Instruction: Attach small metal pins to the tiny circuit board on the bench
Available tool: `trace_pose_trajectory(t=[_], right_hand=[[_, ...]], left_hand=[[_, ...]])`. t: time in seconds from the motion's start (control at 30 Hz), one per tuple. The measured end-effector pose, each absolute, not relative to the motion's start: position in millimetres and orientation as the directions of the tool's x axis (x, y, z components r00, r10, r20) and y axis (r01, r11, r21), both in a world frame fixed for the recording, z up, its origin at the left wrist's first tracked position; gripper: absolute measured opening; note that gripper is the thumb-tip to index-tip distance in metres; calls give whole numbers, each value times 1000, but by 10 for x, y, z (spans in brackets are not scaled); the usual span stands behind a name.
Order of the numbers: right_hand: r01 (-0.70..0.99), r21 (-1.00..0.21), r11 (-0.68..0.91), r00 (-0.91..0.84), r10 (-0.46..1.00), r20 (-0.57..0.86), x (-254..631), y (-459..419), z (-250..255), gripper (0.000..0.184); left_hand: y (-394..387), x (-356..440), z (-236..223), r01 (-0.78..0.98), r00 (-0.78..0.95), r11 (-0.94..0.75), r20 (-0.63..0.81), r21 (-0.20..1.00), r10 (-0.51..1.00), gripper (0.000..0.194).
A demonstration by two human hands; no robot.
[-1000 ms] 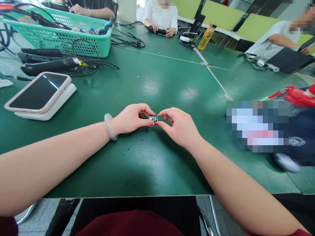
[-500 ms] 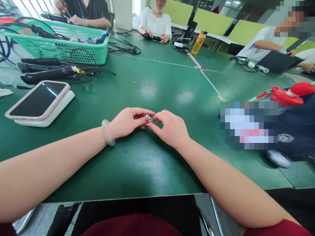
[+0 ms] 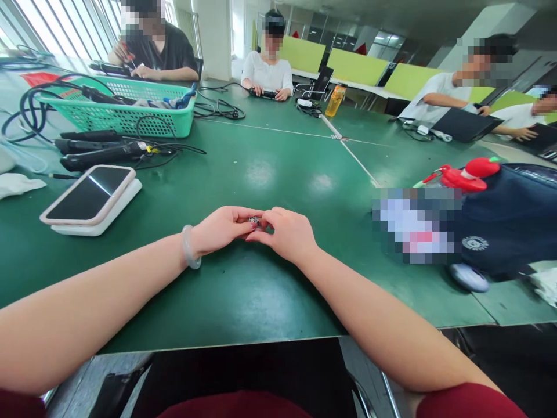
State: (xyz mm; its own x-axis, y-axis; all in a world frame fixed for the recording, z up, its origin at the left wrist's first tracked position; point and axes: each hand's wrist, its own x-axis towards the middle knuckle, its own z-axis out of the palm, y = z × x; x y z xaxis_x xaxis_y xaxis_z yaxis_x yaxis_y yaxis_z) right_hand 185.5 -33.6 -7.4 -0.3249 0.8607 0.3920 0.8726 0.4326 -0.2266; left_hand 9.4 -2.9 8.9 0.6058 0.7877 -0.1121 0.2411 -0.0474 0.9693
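A small black-and-white patterned piece (image 3: pixel 253 220) sits between both hands, just above the green table (image 3: pixel 261 302); its exact kind is too small to make out. My left hand (image 3: pixel 221 229), with a pale bangle (image 3: pixel 190 247) on the wrist, pinches it between thumb and fingers. From the other side, my right hand (image 3: pixel 291 232) closes thumb and forefinger around its right end. Fingers cover most of the piece.
To the left lie a phone (image 3: pixel 89 194) on a white box, black handheld devices (image 3: pixel 108 154) with cables, and a green basket (image 3: pixel 130 119). A dark bag (image 3: pixel 509 220) and a computer mouse (image 3: pixel 469 277) are at right. Several people sit around the table; an orange bottle (image 3: pixel 335 100) stands far off.
My right hand has moved left, its thumb and forefinger now closed around the patterned piece. My left hand still pinches it. The view has tilted up and turned slightly.
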Motion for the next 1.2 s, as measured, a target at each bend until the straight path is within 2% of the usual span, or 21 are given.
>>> trace_pose_trajectory(t=[0.1,0.17,0.2,0.27,0.33,0.4,0.63,0.8,0.93,1.0,1.07,1.13,1.2], right_hand=[[863,-303,404,-294,890,349,1862,-321,-54,46],[854,-372,364,-255,916,310,1893,-297,-48,42],[843,-413,344,-238,928,287,1917,-283,-46,40],[811,-498,307,-209,947,244,1978,-257,-42,40],[776,-568,272,-182,960,212,2043,-236,-39,42],[750,-616,242,-154,969,192,2099,-220,-42,43],[710,-678,193,-134,981,140,2187,-169,-89,46],[724,-655,214,-159,977,143,2190,-180,-87,45],[734,-640,228,-158,973,166,2169,-180,-103,44],[734,-632,247,-131,965,226,2169,-186,-61,39],[718,-632,293,-71,933,352,2196,-225,70,31],[677,-614,407,-1,834,551,2263,-316,294,31],[704,-504,501,3,707,707,2360,-456,558,35]], left_hand=[[55,-8,117,367,486,-117,-83,923,870,41],[145,-118,128,517,353,-181,-15,837,936,44],[195,-185,137,622,297,-224,38,750,954,44],[302,-336,165,838,208,-252,145,483,967,40],[405,-504,207,947,131,-177,180,268,975,35],[497,-676,256,989,41,-61,145,137,989,35],[699,-1084,304,995,-90,85,82,61,993,32],[773,-1211,210,995,-61,55,78,84,995,24],[825,-1273,145,992,-73,60,114,115,991,27],[842,-1286,128,990,-70,53,130,130,989,29],[851,-1293,120,989,-58,37,143,145,988,30],[854,-1301,117,987,-44,19,153,159,987,29],[853,-1310,119,984,-33,5,158,177,987,25]])
